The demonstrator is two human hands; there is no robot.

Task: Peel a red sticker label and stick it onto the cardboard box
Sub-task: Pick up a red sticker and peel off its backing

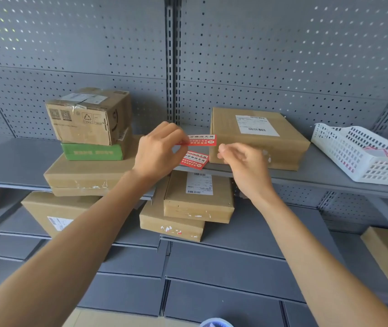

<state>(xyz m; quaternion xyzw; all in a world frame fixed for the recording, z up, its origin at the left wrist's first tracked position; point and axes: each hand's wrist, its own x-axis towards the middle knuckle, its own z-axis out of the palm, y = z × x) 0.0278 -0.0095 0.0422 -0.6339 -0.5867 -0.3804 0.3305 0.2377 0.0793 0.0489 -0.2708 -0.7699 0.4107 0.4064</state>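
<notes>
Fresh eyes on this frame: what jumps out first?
The red sticker label at centre, pinched in the left hand, with a second red label hanging just below it. The right hand is beside them, blurred, in front of the flat cardboard box on the grey shelf. A white plastic basket sits at the shelf's right end.

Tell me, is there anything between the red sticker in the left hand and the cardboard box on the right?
Nothing visible. The red sticker in the left hand nearly reaches the cardboard box; the right hand is below.
</notes>
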